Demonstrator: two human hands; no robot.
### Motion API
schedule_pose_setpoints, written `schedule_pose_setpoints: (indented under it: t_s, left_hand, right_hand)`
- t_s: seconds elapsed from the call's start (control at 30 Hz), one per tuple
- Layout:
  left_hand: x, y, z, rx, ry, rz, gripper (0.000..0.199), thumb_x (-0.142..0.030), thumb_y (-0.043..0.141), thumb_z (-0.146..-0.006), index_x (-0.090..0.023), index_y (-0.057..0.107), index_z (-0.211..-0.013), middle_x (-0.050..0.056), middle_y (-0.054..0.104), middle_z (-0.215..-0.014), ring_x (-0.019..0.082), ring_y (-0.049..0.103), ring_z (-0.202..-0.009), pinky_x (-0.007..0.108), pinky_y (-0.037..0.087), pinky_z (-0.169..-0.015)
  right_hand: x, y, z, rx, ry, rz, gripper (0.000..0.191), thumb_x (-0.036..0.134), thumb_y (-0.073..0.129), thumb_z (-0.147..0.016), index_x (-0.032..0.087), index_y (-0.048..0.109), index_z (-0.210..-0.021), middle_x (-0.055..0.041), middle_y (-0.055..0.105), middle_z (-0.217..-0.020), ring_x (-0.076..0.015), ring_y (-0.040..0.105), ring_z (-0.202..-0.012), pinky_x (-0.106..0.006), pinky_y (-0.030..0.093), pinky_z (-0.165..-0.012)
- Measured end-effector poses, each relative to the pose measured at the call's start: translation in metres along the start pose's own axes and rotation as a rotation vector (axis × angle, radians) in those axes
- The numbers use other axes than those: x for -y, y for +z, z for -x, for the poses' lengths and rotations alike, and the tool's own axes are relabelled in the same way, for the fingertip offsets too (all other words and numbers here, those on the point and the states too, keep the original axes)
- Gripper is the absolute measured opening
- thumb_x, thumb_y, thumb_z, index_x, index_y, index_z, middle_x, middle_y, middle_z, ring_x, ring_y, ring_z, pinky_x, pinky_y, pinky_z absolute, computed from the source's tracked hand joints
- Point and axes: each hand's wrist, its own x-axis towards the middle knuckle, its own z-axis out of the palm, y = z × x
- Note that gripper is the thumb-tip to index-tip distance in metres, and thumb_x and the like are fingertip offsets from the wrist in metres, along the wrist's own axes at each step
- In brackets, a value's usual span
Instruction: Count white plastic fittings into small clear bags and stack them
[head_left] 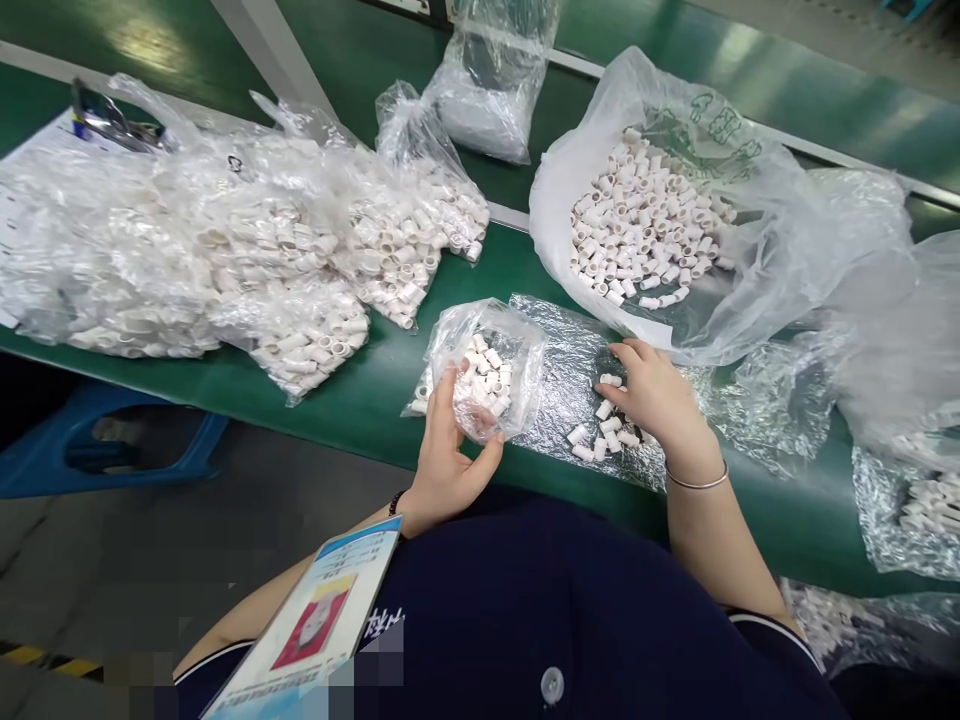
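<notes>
My left hand (pixel 454 450) is curled around the near left rim of a small clear plastic bag (pixel 525 345). The bag's mouth faces up, and short white pipe fittings (pixel 489 378) lie inside it. To the right, my right hand (pixel 652 390) is over a loose group of the same fittings (pixel 613 436) on a crinkled clear plastic sheet (pixel 566 360). Its thumb and fingers are apart, with the thumb close to the nearest pieces. No piece shows in its grasp, though the palm side is partly hidden.
A large open plastic bag (pixel 555 200) full of fittings (pixel 645 210) stands behind my right hand. Filled bags (pixel 300 240) crowd the left of the green table (pixel 360 420). More plastic bags (pixel 900 320) lie at right. A blue stool (pixel 112 440) stands below the table's left edge.
</notes>
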Motion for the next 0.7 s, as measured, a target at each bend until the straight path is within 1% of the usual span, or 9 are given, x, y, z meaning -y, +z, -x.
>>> schedule_pose_setpoints:
  t_s: [0.03,0.1,0.17,0.23,0.3,0.4,0.53,0.63,0.7]
  left_hand:
    - [0.000,0.000,0.001,-0.003,-0.002,-0.004,0.089,-0.025,0.066,-0.091,-0.032,0.010,-0.160,0.018,0.026,-0.162,0.026,0.062,-0.118,0.041,0.060,-0.093]
    - [0.001,-0.002,0.002,-0.016,-0.006,-0.017,0.089,-0.025,0.066,-0.090,-0.031,0.011,-0.160,0.016,0.026,-0.163,0.033,0.046,-0.139,0.046,0.055,-0.103]
    - [0.001,-0.002,0.003,-0.031,-0.017,-0.017,0.090,-0.024,0.066,-0.090,-0.031,0.011,-0.160,0.016,0.026,-0.163,0.035,0.036,-0.147,0.048,0.051,-0.108]
    - [0.000,-0.002,0.004,-0.044,-0.027,0.001,0.088,-0.024,0.065,-0.091,-0.031,0.011,-0.160,0.017,0.025,-0.164,0.032,0.046,-0.140,0.046,0.053,-0.105]
    - [-0.001,-0.001,0.003,-0.046,-0.026,0.016,0.087,-0.025,0.064,-0.091,-0.031,0.012,-0.160,0.018,0.025,-0.163,0.028,0.059,-0.126,0.043,0.057,-0.100]
    - [-0.003,-0.001,0.002,-0.039,-0.007,0.006,0.086,-0.025,0.064,-0.091,-0.030,0.012,-0.160,0.020,0.025,-0.162,0.024,0.065,-0.111,0.041,0.059,-0.094]
    - [-0.003,-0.001,0.001,-0.031,0.007,-0.008,0.086,-0.025,0.064,-0.091,-0.030,0.012,-0.160,0.020,0.027,-0.162,0.026,0.062,-0.117,0.040,0.060,-0.091]
    - [-0.003,-0.001,0.001,-0.024,0.000,0.005,0.087,-0.024,0.063,-0.092,-0.030,0.011,-0.160,0.019,0.026,-0.162,0.028,0.057,-0.126,0.040,0.060,-0.093]
    - [-0.004,0.000,0.001,-0.020,-0.005,0.010,0.087,-0.024,0.064,-0.092,-0.030,0.011,-0.160,0.018,0.026,-0.163,0.030,0.055,-0.130,0.041,0.059,-0.095]
  right_hand:
    - [0.001,0.002,-0.002,0.005,-0.004,0.004,0.044,0.032,0.061,-0.089,0.018,0.059,-0.131,-0.0146,0.060,-0.132,-0.0364,0.057,-0.116,-0.047,0.054,-0.087]
    - [0.002,0.003,-0.006,0.023,-0.002,0.007,0.038,0.030,0.058,-0.090,0.019,0.063,-0.126,-0.0144,0.062,-0.124,-0.0348,0.059,-0.111,-0.046,0.054,-0.086]
    - [0.004,0.003,-0.010,0.055,0.013,0.012,0.033,0.029,0.058,-0.091,0.018,0.066,-0.121,-0.0147,0.063,-0.116,-0.0332,0.061,-0.104,-0.044,0.053,-0.084]
    - [0.006,0.001,-0.012,0.085,0.030,0.011,0.031,0.028,0.059,-0.090,0.017,0.068,-0.118,-0.0148,0.062,-0.111,-0.0312,0.063,-0.096,-0.043,0.053,-0.082]
    - [0.007,0.000,-0.013,0.099,0.037,-0.003,0.029,0.027,0.060,-0.089,0.016,0.069,-0.115,-0.0148,0.061,-0.109,-0.0294,0.063,-0.092,-0.041,0.052,-0.081]
    - [0.008,0.001,-0.015,0.114,0.020,-0.045,0.024,0.018,0.057,-0.088,0.014,0.070,-0.108,-0.0146,0.061,-0.106,-0.0272,0.063,-0.090,-0.039,0.052,-0.081]
    - [0.006,0.000,-0.016,0.117,0.006,-0.116,0.023,0.012,0.050,-0.091,0.014,0.071,-0.099,-0.0136,0.063,-0.101,-0.0257,0.063,-0.088,-0.038,0.051,-0.081]
    - [0.011,-0.010,-0.013,0.046,-0.001,-0.163,0.024,0.013,0.047,-0.094,0.014,0.070,-0.101,-0.0141,0.065,-0.103,-0.0265,0.064,-0.089,-0.039,0.052,-0.080]
    - [0.022,-0.019,-0.010,0.001,-0.050,-0.229,0.023,0.015,0.048,-0.096,0.014,0.069,-0.104,-0.0141,0.065,-0.107,-0.0264,0.064,-0.090,-0.040,0.053,-0.080]
